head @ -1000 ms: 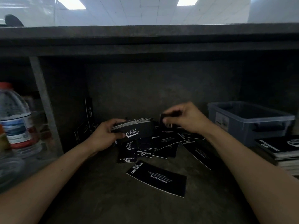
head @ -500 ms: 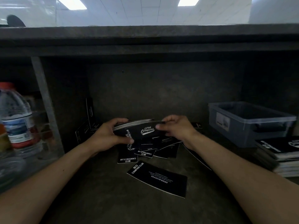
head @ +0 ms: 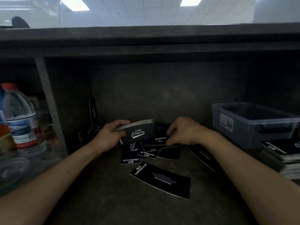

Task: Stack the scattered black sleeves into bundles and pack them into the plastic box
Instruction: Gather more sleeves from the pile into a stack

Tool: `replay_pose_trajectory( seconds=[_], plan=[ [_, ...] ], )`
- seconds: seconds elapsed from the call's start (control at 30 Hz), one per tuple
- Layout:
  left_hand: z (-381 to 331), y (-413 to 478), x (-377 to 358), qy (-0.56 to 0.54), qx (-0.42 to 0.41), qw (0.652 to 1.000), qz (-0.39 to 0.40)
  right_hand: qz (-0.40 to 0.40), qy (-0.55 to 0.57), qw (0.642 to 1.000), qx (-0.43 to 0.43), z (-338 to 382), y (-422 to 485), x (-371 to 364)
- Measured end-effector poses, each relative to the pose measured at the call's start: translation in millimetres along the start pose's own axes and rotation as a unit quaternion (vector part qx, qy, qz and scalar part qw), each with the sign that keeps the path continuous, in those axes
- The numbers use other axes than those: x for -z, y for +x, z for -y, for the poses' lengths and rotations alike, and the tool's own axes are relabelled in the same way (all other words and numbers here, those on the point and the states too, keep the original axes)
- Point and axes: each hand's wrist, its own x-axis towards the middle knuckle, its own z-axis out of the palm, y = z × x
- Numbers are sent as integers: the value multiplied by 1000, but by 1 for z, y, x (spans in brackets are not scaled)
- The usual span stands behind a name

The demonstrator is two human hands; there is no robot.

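Note:
My left hand [head: 108, 135] grips a bundle of black sleeves [head: 139, 132] with white lettering, held just above the grey counter. My right hand [head: 181, 133] is lowered to the right of the bundle, its fingers curled onto a loose sleeve [head: 159, 140] in the scattered pile [head: 151, 151]. One larger black sleeve [head: 162, 180] lies flat nearer to me. Two more sleeves [head: 92, 114] lean against the back left corner. The clear plastic box [head: 253, 125] stands at the right, beyond my right forearm.
A water bottle [head: 19, 120] with a red cap stands at the left behind a metal post [head: 50, 108]. A stack of black sleeves [head: 282, 153] sits at the right edge in front of the box. A dark shelf overhangs the counter.
My right hand put a sleeve onto the front of the bundle, then drew back right and down onto the pile. My left hand kept the bundle in place.

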Motion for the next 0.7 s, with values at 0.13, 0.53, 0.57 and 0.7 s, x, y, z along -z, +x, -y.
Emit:
replay_pose_trajectory(
  seconds=[0.13,0.53,0.57,0.7],
  plan=[
    [-1,0,0,-2,2,1000,-1,-339,61,938,18,-3,-3,13],
    [0,-3,2,45,-10,999,22,-103,443,891,5,-2,27,-52],
    [0,-3,3,47,-16,999,21,-105,392,914,11,-4,29,-52],
    [1,-2,2,43,-21,999,2,-57,198,977,52,-8,29,-38]
  ],
)
